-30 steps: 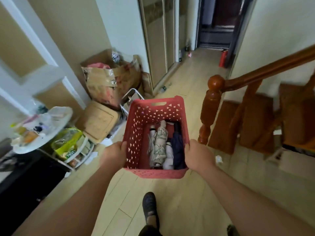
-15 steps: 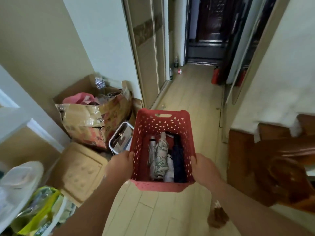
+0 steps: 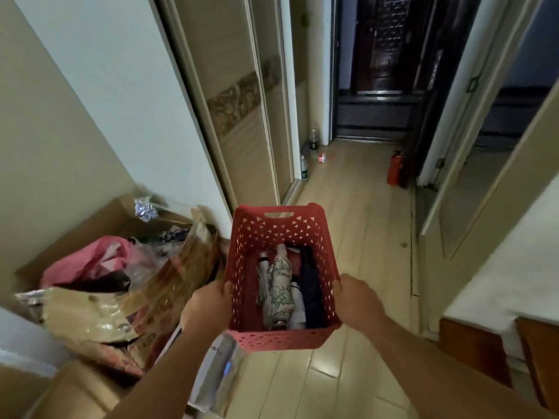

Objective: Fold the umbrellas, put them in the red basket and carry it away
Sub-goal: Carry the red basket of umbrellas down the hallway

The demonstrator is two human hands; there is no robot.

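No text, label, brand or number can be read anywhere in view. The printing on the crumpled cardboard box [image 3: 127,309] at the left edge of the floor is too blurred to make out, as are the bottle labels [image 3: 304,170] farther down the hallway.

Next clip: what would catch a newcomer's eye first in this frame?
The red basket in the centre, held off the floor by the left hand and right hand on its two sides. Inside lie folded umbrellas, a leaf-print one beside a dark one. To the left sits a cardboard box stuffed with bags; ahead, a red fire extinguisher stands by the dark door.
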